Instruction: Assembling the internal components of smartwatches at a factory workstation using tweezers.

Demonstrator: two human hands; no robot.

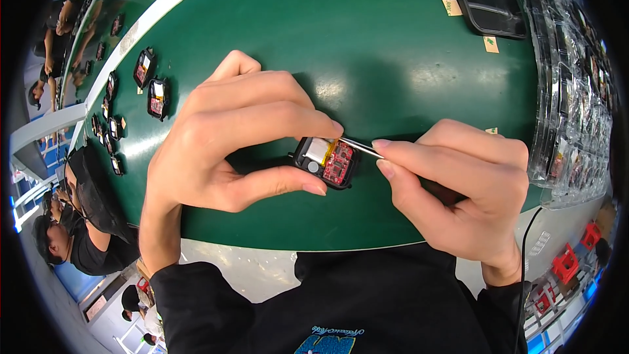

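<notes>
A small black device housing (325,162) lies open-faced over the green table, showing a red circuit board (338,163), a silver battery-like block and a round silver part. My left hand (242,131) pinches this housing between thumb below and index finger above. In my right hand (458,183), thumb and index finger close on thin metal tweezers (360,147). The tweezers' tips reach the housing's upper right edge, beside my left index fingertip. Whether the tips grip anything is too small to tell.
More open black housings (157,98) stand at the left of the green table (367,46). A black tray (488,0) sits at the far right, near small paper tags. Clear plastic trays (570,92) are stacked along the right edge. Another person (92,242) sits at the left; a black cable hangs at right.
</notes>
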